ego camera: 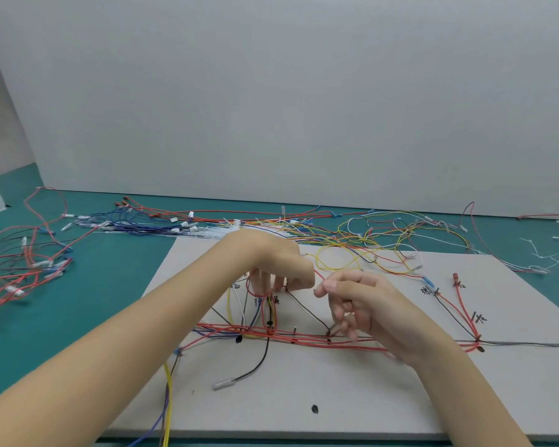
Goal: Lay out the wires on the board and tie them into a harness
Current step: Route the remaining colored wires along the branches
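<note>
1. While most of the harness trunk already lies in a red bundle across the middle of the board, the step in hand looks like routing one more branch: both hands work just above the trunk, at about 12 o'clock from the board's centre.
2. Left hand is curled, its fingertips pinching a red wire that loops near the hand-written labels.
3. Right hand has fingers loosely bent toward a thin black wire running down to a peg; whether it actually grips anything, I cannot tell.
4. Next move, as I judge it, calls for seating that wire down along the trunk and holding it taut before any tie goes on.
5. Loose wires lie tangled at 12 to 1 o'clock beyond the board, another heap at 9 o'clock on the green mat.
6. Hidden or unclear: the left palm covers the wire's end, the labels are too blurred to read, and the board's near edge is cut off by the forearms.
</note>
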`<action>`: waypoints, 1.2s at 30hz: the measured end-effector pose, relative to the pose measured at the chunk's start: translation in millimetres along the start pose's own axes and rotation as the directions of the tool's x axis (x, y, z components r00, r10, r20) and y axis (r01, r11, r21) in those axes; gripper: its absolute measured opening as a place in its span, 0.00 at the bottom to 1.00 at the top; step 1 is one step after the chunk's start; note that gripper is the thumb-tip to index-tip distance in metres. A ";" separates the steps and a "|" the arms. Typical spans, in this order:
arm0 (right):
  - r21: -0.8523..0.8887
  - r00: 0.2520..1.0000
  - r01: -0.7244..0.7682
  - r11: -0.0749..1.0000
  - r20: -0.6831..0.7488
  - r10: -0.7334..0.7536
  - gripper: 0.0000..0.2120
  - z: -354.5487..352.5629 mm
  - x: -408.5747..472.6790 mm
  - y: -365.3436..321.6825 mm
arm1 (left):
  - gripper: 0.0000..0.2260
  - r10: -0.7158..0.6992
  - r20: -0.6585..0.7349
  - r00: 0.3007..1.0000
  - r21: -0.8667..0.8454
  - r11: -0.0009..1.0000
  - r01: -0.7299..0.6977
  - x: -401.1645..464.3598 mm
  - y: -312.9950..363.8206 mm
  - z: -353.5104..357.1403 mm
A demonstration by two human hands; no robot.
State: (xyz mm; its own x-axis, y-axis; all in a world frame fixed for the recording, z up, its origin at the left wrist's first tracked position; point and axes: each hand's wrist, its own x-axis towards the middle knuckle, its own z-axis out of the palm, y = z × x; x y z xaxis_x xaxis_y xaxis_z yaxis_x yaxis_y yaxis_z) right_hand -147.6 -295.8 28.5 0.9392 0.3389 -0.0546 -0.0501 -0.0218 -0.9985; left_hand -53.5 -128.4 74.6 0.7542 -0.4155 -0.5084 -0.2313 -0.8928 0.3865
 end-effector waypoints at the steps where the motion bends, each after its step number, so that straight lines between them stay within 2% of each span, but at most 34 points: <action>1: 0.019 0.999 0.028 0.999 -0.016 -0.027 0.08 -3.1 -0.6 0.0 | 0.07 -0.006 0.047 0.999 -0.018 1.000 0.007 -1.6 -1.2 -3.7; 4: 0.089 0.987 0.132 0.987 -0.099 -0.123 0.06 -5.1 4.2 -6.5 | 0.06 -0.013 0.123 0.992 0.031 0.999 0.009 -5.2 -2.5 -9.6; 6: 0.214 0.977 0.194 0.958 -0.127 -0.169 0.07 -6.9 4.8 -10.9 | 0.12 -0.023 0.138 0.990 0.092 0.996 0.010 -6.2 -3.3 -10.1; 8: 0.457 0.962 0.264 0.850 -0.060 -0.266 0.08 -10.4 0.4 -13.7 | 0.17 -0.032 0.140 0.990 0.112 0.994 0.016 -7.2 -3.2 -9.6; 10: 0.642 0.949 0.238 0.729 0.007 -0.315 0.08 -14.9 -4.3 -13.0 | 0.22 -0.035 0.128 0.991 0.124 0.992 0.019 -7.9 -4.6 -10.1; 13: 0.712 0.957 0.209 0.670 -0.009 -0.289 0.06 -18.4 -6.4 -10.1 | 0.21 -0.017 0.127 0.992 0.157 0.988 -0.004 -6.7 -8.9 -10.5; 15: 0.700 0.973 0.173 0.693 -0.010 -0.233 0.05 -18.5 -6.6 -11.2 | 0.24 -0.011 0.143 0.990 0.190 0.982 -0.016 -6.5 -11.4 -10.9; 18: 0.632 0.999 0.026 0.775 0.014 -0.045 0.13 -17.6 -5.7 -11.6 | 0.27 0.006 0.130 0.991 0.238 0.971 -0.037 -4.1 -13.7 -10.2; 20: 0.502 0.997 -0.075 0.862 0.028 0.070 0.10 -15.2 -6.1 -11.5 | 0.25 0.028 0.086 0.996 0.220 0.974 -0.047 -3.7 -13.3 -7.9; 23: 0.309 0.987 -0.158 0.938 0.041 0.152 0.10 -14.4 -9.2 -11.1 | 0.19 0.021 0.024 0.999 0.133 0.991 -0.024 -1.5 -11.0 -4.0; 25: 0.211 0.978 -0.203 0.956 0.080 0.190 0.09 -16.0 -13.5 -12.7 | 0.13 0.027 -0.018 0.999 0.096 0.995 -0.025 0.7 -11.0 -0.9; 29: 0.023 0.947 -0.255 0.967 0.211 0.244 0.10 -20.8 -21.0 -15.8 | 0.10 0.125 -0.158 0.980 0.151 0.983 -0.101 5.7 -23.0 9.3; 36: -0.106 0.902 -0.314 0.943 0.278 0.332 0.11 -18.4 -23.6 -13.0 | 0.16 0.200 -0.308 0.930 0.066 0.980 -0.189 12.6 -33.8 24.0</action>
State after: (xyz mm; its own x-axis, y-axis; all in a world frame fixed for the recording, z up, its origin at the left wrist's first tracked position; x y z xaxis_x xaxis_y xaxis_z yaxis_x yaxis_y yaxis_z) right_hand -162.8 -320.9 42.8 0.7359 0.5594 -0.3814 -0.3065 -0.2271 -0.9244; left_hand -50.9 -107.6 36.7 0.8444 -0.5118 -0.1584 -0.4101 -0.8077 0.4237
